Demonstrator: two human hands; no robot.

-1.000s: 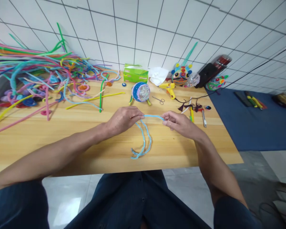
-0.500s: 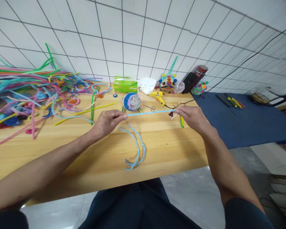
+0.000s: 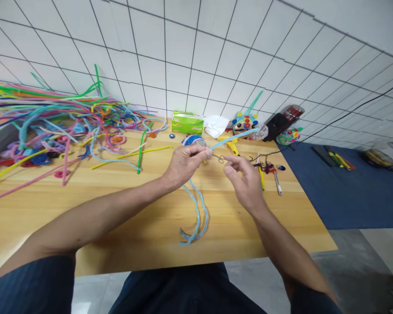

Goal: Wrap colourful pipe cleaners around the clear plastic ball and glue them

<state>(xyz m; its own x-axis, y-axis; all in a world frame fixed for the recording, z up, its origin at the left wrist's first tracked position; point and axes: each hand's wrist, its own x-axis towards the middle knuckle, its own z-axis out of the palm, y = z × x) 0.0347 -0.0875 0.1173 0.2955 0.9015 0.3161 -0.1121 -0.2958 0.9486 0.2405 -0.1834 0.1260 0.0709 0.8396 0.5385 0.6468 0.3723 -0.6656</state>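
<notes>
Pinched between thumb and forefinger, the left hand (image 3: pixel 183 163) grips one end of a light blue pipe cleaner (image 3: pixel 236 136), which juts up and to the right from the fingertips, clear of the wooden table (image 3: pixel 118 209). Just right of it, the right hand (image 3: pixel 244 179) hovers with fingers loosely curled and slightly parted, close to the stem; whether it touches it I cannot tell. Two more light blue pipe cleaners (image 3: pixel 196 213) lie curved on the table, near of the hands. Far left sprawls a heap of coloured pipe cleaners (image 3: pixel 59 122). Beyond the hands sit a green box (image 3: pixel 187 123), a yellow glue gun (image 3: pixel 231 144) and small scissors (image 3: pixel 218 158).
</notes>
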